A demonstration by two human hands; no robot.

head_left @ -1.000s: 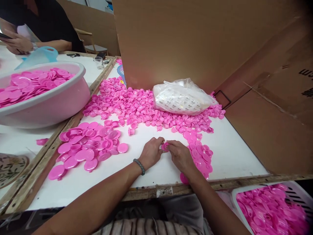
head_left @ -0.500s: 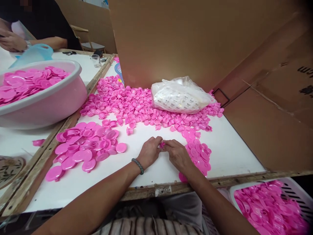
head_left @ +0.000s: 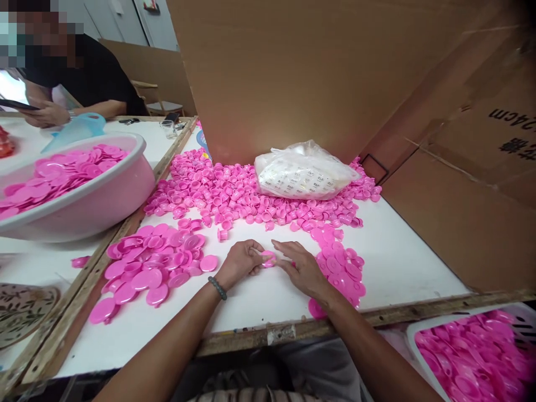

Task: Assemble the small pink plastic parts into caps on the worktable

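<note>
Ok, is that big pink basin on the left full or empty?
Full: the basin holds flat pink lids heaped about level with its rim.

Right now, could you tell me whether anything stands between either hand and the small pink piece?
Nothing visible does: the left hand pinches the pink piece in its fingers, and the right hand lies open right beside it.

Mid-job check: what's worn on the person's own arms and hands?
Both forearms are bare, no sleeves in view. No gloves on the left hand or right hand, and no rings visible. The only thing worn is a dark beaded bracelet round the left wrist.
</note>
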